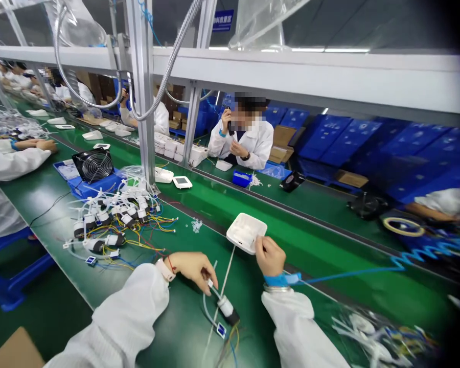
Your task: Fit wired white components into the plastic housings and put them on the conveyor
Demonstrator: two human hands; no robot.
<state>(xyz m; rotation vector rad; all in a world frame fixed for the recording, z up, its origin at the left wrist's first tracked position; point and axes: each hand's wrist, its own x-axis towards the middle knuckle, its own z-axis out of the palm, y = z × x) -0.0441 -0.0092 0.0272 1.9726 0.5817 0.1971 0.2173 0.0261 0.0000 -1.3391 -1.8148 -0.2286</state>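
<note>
My left hand (193, 270) pinches the white tube fitting of a small motor pump (227, 307) near the front of the green bench. The pump has a white-and-black cylindrical body, clear tubing, coloured wires and a small blue square part (221, 330). My right hand (270, 256), with a blue wrist strap (281, 279), grips the near right corner of a white square plastic housing (247, 231). The housing is tilted, its hollow inside facing up, over the edge of the green conveyor belt. My right fingertips are partly hidden behind the hand.
To the left lies a pile of pumps with wires (118, 214), beside a black fan (95, 164) on a blue bin. Small clear rings (196, 225) lie ahead. A blue coiled cord (425, 255) stretches right. A co-worker (249, 135) sits across the belt (310, 240). A metal post (143, 102) rises ahead.
</note>
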